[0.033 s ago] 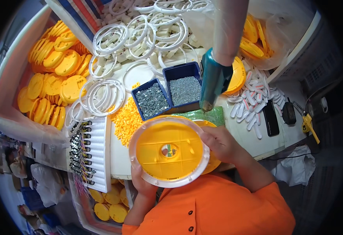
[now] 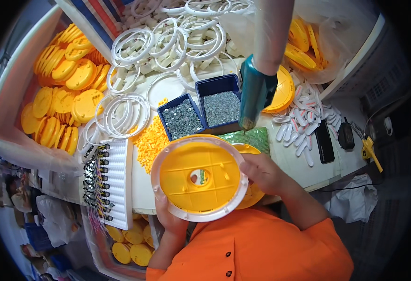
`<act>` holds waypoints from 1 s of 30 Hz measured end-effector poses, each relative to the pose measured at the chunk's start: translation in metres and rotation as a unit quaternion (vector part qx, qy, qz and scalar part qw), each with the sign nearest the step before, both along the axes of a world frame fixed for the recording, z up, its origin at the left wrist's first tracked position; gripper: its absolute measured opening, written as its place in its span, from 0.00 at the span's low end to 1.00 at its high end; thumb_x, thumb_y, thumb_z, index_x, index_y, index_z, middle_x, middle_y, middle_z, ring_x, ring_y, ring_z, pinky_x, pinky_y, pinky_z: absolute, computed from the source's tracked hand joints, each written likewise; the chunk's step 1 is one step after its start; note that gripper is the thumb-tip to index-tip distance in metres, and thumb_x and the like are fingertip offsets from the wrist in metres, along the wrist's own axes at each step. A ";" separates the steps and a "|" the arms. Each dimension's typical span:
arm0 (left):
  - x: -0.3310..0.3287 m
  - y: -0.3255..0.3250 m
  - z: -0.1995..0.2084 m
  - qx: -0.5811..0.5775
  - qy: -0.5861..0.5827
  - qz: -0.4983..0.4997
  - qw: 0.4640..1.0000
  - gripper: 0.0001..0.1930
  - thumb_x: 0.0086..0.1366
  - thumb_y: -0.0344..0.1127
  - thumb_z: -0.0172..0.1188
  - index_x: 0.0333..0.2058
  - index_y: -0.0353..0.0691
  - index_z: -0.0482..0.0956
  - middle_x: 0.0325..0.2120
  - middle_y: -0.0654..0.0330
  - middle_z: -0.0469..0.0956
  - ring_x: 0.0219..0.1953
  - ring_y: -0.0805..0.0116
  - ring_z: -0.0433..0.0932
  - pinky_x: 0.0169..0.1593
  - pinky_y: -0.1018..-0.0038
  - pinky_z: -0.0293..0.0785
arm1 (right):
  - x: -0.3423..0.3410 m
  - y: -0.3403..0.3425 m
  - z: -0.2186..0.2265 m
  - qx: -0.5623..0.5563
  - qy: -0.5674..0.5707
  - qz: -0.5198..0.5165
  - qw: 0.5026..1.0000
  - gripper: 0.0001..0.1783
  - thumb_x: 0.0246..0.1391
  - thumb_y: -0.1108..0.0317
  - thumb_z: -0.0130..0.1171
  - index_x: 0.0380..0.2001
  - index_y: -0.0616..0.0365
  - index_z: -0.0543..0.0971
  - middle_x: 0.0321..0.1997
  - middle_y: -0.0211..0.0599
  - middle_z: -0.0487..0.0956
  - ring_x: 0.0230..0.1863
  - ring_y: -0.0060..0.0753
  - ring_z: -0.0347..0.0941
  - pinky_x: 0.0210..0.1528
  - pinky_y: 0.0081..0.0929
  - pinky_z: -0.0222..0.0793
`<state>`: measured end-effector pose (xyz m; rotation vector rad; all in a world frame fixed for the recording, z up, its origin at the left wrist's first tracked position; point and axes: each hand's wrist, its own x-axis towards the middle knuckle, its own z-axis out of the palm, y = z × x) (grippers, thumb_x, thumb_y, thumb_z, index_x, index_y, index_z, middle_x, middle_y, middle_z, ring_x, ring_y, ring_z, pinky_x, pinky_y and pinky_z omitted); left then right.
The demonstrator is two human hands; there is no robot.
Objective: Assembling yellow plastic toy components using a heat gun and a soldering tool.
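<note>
Above the near edge of the table I hold a round yellow plastic cover (image 2: 186, 164) tilted up, its ribbed inner face and small central hole showing. A white ring (image 2: 156, 180) runs around its rim. My left hand (image 2: 171, 218) grips the lower left of the rim, thumb on the ring. At the right edge my right hand (image 2: 265, 174) is closed on the rim, its fingertips partly hidden. Another yellow disc (image 2: 252, 196) shows behind, beside my right hand; whether that hand also holds it, I cannot tell. A teal power screwdriver (image 2: 257, 91) hangs just beyond.
Two blue bins (image 2: 218, 84) of small metal parts stand behind the cover, near a green mat (image 2: 257, 138). Left are small yellow pieces (image 2: 151, 143), white rings (image 2: 128, 114), a white foam tray (image 2: 121, 187) and a box of yellow discs (image 2: 81, 75). Right: white tabs (image 2: 301, 126), a phone (image 2: 325, 143).
The cover with its ring has shifted slightly left and up in my hands, its tilt a little different. The hanging screwdriver has swung slightly left.
</note>
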<state>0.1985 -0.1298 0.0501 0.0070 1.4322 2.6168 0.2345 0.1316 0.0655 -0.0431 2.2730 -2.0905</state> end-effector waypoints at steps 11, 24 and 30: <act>-0.020 0.015 -0.013 -0.153 0.057 0.083 0.983 0.20 0.81 0.43 0.42 0.56 0.32 0.70 0.50 0.59 0.76 0.51 0.73 0.73 0.56 0.74 0.68 | 0.012 -0.043 0.008 -0.075 -0.003 0.044 0.996 0.27 0.59 0.62 0.67 0.57 0.64 0.73 0.50 0.38 0.80 0.49 0.27 0.76 0.51 0.27 0.72; -0.006 0.037 -0.013 -0.116 0.047 0.104 0.987 0.21 0.82 0.47 0.40 0.54 0.33 0.68 0.49 0.60 0.75 0.50 0.73 0.73 0.56 0.73 0.68 | 0.011 -0.075 0.002 -0.097 0.037 0.013 0.994 0.27 0.56 0.68 0.69 0.58 0.59 0.76 0.59 0.39 0.80 0.59 0.30 0.76 0.59 0.31 0.72; -0.007 0.039 -0.017 -0.104 0.049 0.058 0.992 0.21 0.81 0.47 0.41 0.57 0.34 0.67 0.52 0.59 0.74 0.52 0.72 0.73 0.56 0.73 0.69 | 0.009 -0.086 -0.016 -0.023 -0.007 0.016 1.000 0.29 0.58 0.65 0.68 0.61 0.57 0.74 0.60 0.37 0.79 0.61 0.35 0.75 0.62 0.31 0.71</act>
